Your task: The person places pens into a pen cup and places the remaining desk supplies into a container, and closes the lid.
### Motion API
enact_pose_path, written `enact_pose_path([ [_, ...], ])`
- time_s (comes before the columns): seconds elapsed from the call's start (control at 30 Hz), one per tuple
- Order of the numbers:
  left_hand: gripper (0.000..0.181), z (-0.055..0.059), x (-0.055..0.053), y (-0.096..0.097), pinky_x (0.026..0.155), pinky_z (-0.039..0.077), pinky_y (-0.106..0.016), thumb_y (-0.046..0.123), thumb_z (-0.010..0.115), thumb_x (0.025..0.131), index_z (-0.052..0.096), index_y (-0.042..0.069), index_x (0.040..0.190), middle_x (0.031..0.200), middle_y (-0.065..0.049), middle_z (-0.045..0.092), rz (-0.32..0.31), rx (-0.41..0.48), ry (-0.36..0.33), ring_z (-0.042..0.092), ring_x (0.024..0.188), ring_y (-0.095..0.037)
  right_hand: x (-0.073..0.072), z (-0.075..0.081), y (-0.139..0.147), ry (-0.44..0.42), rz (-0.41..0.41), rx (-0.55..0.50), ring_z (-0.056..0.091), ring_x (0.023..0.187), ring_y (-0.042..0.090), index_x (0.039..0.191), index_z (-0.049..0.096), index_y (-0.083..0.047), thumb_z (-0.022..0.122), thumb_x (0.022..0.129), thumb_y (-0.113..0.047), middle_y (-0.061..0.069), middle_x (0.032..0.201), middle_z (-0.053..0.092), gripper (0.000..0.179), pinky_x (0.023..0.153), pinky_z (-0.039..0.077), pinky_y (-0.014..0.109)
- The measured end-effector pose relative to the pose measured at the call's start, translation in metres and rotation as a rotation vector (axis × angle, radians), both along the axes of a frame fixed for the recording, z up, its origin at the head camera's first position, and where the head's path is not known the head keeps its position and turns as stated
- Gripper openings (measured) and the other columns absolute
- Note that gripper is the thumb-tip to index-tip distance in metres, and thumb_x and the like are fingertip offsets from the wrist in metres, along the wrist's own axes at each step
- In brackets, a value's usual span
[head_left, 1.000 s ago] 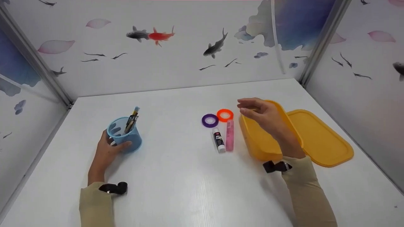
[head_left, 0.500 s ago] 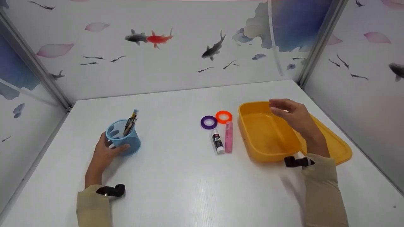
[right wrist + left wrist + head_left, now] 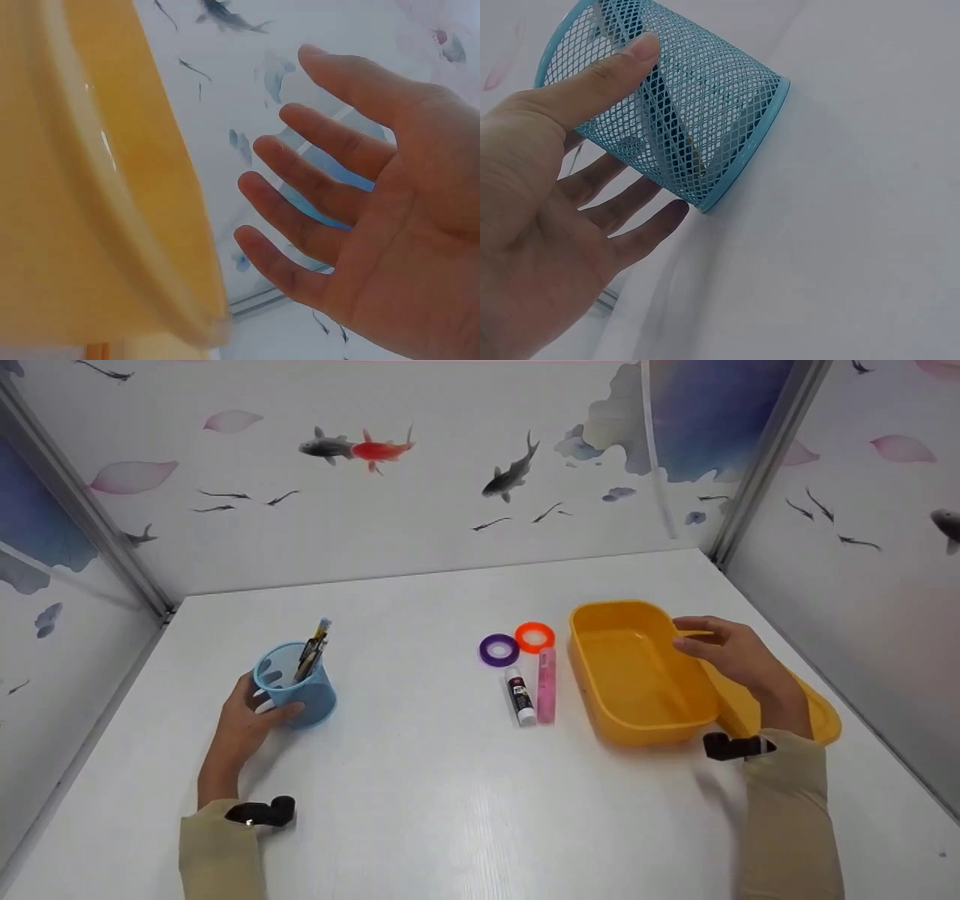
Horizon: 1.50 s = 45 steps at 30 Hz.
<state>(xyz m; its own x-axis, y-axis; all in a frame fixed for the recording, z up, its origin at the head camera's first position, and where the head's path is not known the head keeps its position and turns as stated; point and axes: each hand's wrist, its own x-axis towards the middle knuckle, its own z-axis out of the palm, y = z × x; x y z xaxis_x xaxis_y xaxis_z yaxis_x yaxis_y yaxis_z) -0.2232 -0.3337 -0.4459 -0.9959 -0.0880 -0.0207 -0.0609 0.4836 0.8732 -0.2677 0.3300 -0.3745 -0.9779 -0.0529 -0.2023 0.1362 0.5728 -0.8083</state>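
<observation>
My left hand (image 3: 244,720) holds a light-blue mesh pen cup (image 3: 315,703) at the left, thumb on one side and fingers round the other. Several pens and pencils (image 3: 313,652) lean inside it. The cup's mesh wall (image 3: 705,90) fills the top of the left wrist view. Above the right rim of a yellow plastic box (image 3: 637,735) hovers my right hand (image 3: 742,656), fingers spread and holding nothing. In the right wrist view its palm (image 3: 390,247) faces the box wall (image 3: 60,187), with space between. The box's yellow lid (image 3: 823,718) lies partly hidden behind this hand.
Left of the box lie a purple tape roll (image 3: 484,651), an orange tape roll (image 3: 519,639), a glue stick (image 3: 520,697) and a pink stick-shaped item (image 3: 547,690). Patterned panels wall in the white table (image 3: 420,810) at the back and both sides.
My right hand has moved right, from over the middle of the yellow box to its right rim, uncovering the box's inside. The left hand stays on the pen cup.
</observation>
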Motion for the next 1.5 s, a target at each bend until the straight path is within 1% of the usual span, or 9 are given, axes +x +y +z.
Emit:
enact_pose_path([
  [0.43, 0.085, 0.014, 0.007, -0.005, 0.117, 0.036, -0.059, 0.028, 0.068, 0.096, 0.017, 0.011, 0.161, 0.164, -0.023, 0.027, -0.035, -0.014, -0.076, 0.034, 0.148, -0.043, -0.004, -0.019, 0.019, -0.017, -0.016, 0.000, 0.039, 0.142, 0.041, 0.161, 0.021, -0.016, 0.057, 0.097, -0.053, 0.018, 0.166, 0.020, 0.082, 0.121, 0.034, 0.055],
  [0.5, 0.078, 0.017, 0.009, -0.006, 0.117, 0.039, -0.055, 0.029, 0.064, 0.098, 0.020, 0.012, 0.160, 0.163, -0.021, 0.029, -0.029, -0.020, -0.052, 0.037, 0.147, -0.041, -0.005, -0.021, 0.020, -0.010, -0.014, 0.020, 0.041, 0.140, 0.041, 0.160, 0.022, -0.015, 0.056, 0.098, -0.051, 0.020, 0.165, 0.023, 0.079, 0.119, 0.037, 0.056],
  [0.57, 0.071, 0.020, 0.012, -0.008, 0.114, 0.046, -0.041, 0.028, 0.059, 0.101, 0.022, 0.013, 0.160, 0.162, -0.020, 0.032, -0.012, -0.018, -0.021, 0.040, 0.146, -0.039, -0.006, -0.022, 0.020, -0.005, -0.015, 0.039, 0.043, 0.137, 0.040, 0.160, 0.025, -0.014, 0.055, 0.100, -0.050, 0.022, 0.163, 0.028, 0.076, 0.116, 0.041, 0.055],
  [0.7, 0.062, 0.031, 0.018, -0.009, 0.096, 0.052, -0.013, 0.026, 0.051, 0.105, 0.025, 0.012, 0.159, 0.158, -0.021, 0.039, 0.059, 0.035, 0.079, 0.061, 0.125, -0.011, -0.008, -0.025, 0.022, -0.008, -0.038, 0.047, 0.047, 0.131, 0.037, 0.157, 0.032, -0.013, 0.052, 0.102, -0.047, 0.022, 0.158, 0.035, 0.068, 0.101, 0.050, 0.038],
  [0.8, 0.060, 0.041, 0.021, -0.008, 0.092, 0.052, -0.009, 0.031, 0.050, 0.105, 0.028, 0.012, 0.158, 0.155, -0.022, 0.042, 0.136, 0.100, 0.140, 0.058, 0.110, 0.008, -0.009, -0.027, 0.022, -0.028, -0.059, 0.052, 0.050, 0.126, 0.034, 0.156, 0.034, -0.013, 0.051, 0.103, -0.045, 0.021, 0.155, 0.039, 0.065, 0.095, 0.050, 0.028],
  [0.93, 0.062, 0.058, 0.022, 0.000, 0.090, 0.054, -0.010, 0.036, 0.053, 0.103, 0.031, 0.017, 0.158, 0.155, -0.019, 0.044, 0.230, 0.193, 0.170, 0.061, 0.110, 0.004, -0.010, -0.030, 0.022, -0.057, -0.081, 0.046, 0.051, 0.125, 0.032, 0.157, 0.034, -0.014, 0.050, 0.103, -0.047, 0.018, 0.154, 0.042, 0.065, 0.099, 0.051, 0.031],
  [1.07, 0.060, 0.073, 0.023, 0.013, 0.086, 0.055, -0.011, 0.034, 0.056, 0.102, 0.035, 0.019, 0.156, 0.154, -0.017, 0.045, 0.264, 0.267, 0.213, 0.062, 0.111, 0.000, -0.012, -0.030, 0.022, -0.065, -0.077, 0.029, 0.052, 0.125, 0.031, 0.156, 0.036, -0.015, 0.051, 0.101, -0.049, 0.017, 0.153, 0.044, 0.066, 0.097, 0.052, 0.029],
  [1.3, 0.058, 0.092, 0.026, 0.038, 0.083, 0.057, -0.013, 0.030, 0.057, 0.102, 0.036, 0.019, 0.155, 0.154, -0.016, 0.044, 0.225, 0.341, 0.279, 0.059, 0.119, -0.007, -0.014, -0.030, 0.023, -0.075, -0.057, 0.020, 0.057, 0.118, 0.023, 0.154, 0.039, -0.014, 0.053, 0.100, -0.049, 0.016, 0.149, 0.049, 0.066, 0.087, 0.055, 0.024],
  [1.5, 0.055, 0.104, 0.030, 0.060, 0.086, 0.058, -0.016, 0.026, 0.055, 0.103, 0.037, 0.019, 0.154, 0.150, -0.012, 0.049, 0.168, 0.396, 0.306, 0.059, 0.121, -0.012, -0.014, -0.030, 0.023, -0.082, -0.054, 0.013, 0.056, 0.121, 0.028, 0.155, 0.038, -0.015, 0.053, 0.100, -0.051, 0.017, 0.150, 0.048, 0.067, 0.086, 0.056, 0.023],
])
